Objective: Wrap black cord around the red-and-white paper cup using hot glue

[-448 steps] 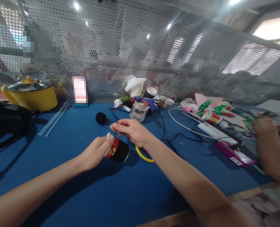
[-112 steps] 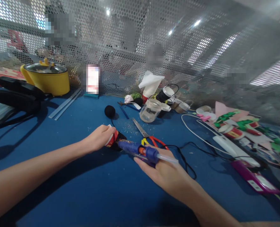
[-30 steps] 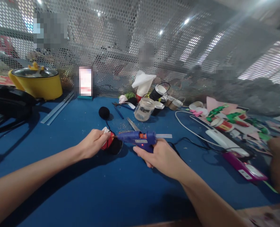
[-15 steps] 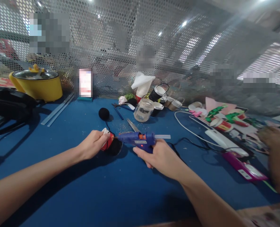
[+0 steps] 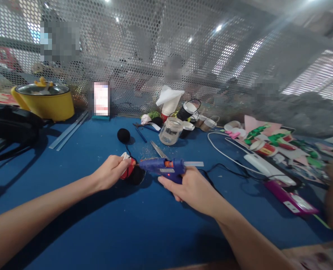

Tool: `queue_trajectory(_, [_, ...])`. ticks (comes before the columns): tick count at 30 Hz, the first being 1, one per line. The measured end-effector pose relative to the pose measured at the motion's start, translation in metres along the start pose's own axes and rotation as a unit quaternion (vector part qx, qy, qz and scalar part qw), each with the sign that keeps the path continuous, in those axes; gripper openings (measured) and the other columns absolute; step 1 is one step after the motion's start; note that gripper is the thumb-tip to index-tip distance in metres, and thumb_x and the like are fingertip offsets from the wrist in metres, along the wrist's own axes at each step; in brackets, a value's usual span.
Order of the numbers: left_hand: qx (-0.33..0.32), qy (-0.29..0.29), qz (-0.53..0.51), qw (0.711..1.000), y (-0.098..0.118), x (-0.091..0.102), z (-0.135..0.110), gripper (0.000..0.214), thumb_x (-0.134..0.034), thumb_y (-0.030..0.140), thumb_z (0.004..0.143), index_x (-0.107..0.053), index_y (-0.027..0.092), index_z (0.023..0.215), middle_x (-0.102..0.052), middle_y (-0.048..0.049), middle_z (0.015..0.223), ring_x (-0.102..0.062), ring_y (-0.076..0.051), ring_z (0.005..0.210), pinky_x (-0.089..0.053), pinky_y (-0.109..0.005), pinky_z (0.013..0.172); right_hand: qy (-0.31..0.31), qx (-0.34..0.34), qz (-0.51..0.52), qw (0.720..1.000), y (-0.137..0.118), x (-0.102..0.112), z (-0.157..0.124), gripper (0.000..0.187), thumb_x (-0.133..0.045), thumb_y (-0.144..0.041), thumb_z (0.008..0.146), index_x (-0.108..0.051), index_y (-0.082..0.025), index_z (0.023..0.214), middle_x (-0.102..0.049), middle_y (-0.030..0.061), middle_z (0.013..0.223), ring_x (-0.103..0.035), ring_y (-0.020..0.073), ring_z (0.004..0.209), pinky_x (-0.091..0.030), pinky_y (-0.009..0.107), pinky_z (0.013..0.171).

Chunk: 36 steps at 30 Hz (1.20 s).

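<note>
My left hand is closed around a small paper cup, red with a white rim, lying tilted with black yarn wound over its lower part. A black yarn strand runs from it to a black yarn ball just behind. In my right hand is a blue glue gun, its red light lit and a clear glue stick poking out of the back. The nozzle points left and meets the cup's side near the yarn; any glue there is too small to see. Scissors lie behind the glue gun.
A clear jar, stacked paper cups and yarn balls stand at the back. Left are a yellow pot, glue sticks and a phone. At right, a white power strip, purple box and craft scraps; a blurred arm at the edge.
Both my hands, the cup and the glue gun stay almost in place. The blurred arm at the right edge has drawn back to the right.
</note>
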<state>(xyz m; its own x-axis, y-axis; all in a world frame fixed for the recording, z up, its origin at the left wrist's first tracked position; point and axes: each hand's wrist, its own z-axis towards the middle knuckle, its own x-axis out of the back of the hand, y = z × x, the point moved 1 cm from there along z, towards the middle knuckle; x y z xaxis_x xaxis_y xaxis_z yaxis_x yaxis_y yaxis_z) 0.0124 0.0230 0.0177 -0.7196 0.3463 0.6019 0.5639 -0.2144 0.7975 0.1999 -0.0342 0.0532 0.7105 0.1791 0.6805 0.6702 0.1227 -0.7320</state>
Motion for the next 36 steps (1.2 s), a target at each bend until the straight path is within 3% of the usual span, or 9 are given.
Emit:
queue_trajectory(14, [0.001,0.006,-0.006,1.000,-0.001,-0.001,0.000,0.036,-0.026,0.038,0.075,-0.034,0.016,0.047,-0.027,0.0048,0.045,-0.024,-0.007,0.043,-0.021,-0.021,0.041,0.015,0.024,-0.036,0.999,-0.001,-0.002,-0.003,0.022,-0.046,-0.032,0.071,-0.047,-0.019,0.053,-0.045,-0.0053,0.035,-0.044,0.0088,0.033,-0.038,0.020,0.039])
queue_trajectory(21, [-0.018,0.005,0.010,1.000,-0.002,-0.001,-0.001,0.037,-0.026,0.038,0.076,-0.031,0.016,0.046,-0.027,0.0046,0.044,-0.025,-0.007,0.044,-0.022,-0.021,0.042,0.010,-0.005,-0.017,1.000,0.003,0.001,0.004,0.024,-0.046,-0.032,0.071,-0.045,-0.018,0.052,-0.045,-0.0045,0.037,-0.046,0.0085,0.035,-0.040,0.019,0.042])
queue_trajectory(30, [-0.072,-0.004,0.025,0.997,-0.002,0.000,-0.002,0.036,-0.025,0.035,0.077,-0.031,0.016,0.047,-0.029,0.0044,0.045,-0.026,-0.007,0.044,-0.024,-0.020,0.043,-0.006,0.012,-0.021,1.000,0.016,-0.001,0.010,0.029,-0.042,-0.037,0.073,-0.043,-0.017,0.053,-0.046,-0.0034,0.039,-0.047,0.0087,0.036,-0.039,0.020,0.042])
queue_trajectory(36, [-0.063,-0.003,0.033,0.997,-0.002,0.000,-0.002,0.037,-0.024,0.035,0.078,-0.031,0.016,0.047,-0.029,0.0046,0.045,-0.026,-0.007,0.044,-0.024,-0.020,0.043,-0.013,0.011,-0.032,0.999,0.013,0.001,0.007,0.033,-0.040,-0.037,0.074,-0.041,-0.017,0.048,-0.047,-0.0028,0.039,-0.048,0.0087,0.037,-0.041,0.021,0.047])
